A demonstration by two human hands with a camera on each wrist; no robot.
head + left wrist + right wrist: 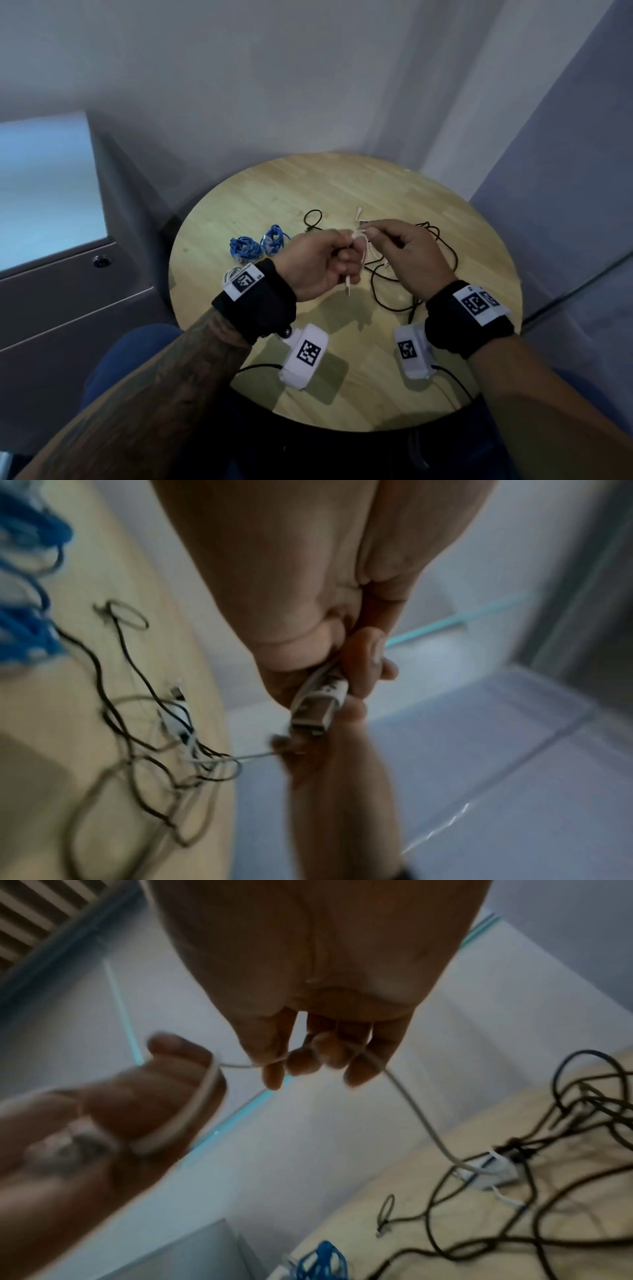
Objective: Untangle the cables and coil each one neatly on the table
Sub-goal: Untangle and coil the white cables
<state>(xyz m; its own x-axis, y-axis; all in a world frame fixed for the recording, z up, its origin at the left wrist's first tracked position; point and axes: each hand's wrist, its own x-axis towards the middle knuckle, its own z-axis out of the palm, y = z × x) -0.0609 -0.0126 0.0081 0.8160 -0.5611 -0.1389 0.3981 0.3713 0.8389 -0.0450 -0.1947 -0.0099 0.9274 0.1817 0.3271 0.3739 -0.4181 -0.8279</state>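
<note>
Above the round wooden table (445, 359) my left hand (318, 267) grips a white cable (364, 251). Its USB plug (316, 704) sticks out of my fist and several turns of it wrap round my fingers (202, 1110). My right hand (400, 250) pinches the same white cable (407, 1102) a little further along; from there it drops to the table. A black cable (387, 291) lies tangled and loose beneath my hands, with a loop (313, 217) at the back. Two blue cable bundles (260, 245) lie coiled on the left.
A coiled white cable (231, 274) peeks out behind my left wrist band. Grey cabinets (68, 274) stand left of the table, walls close behind and to the right. My thighs lie under the near table edge.
</note>
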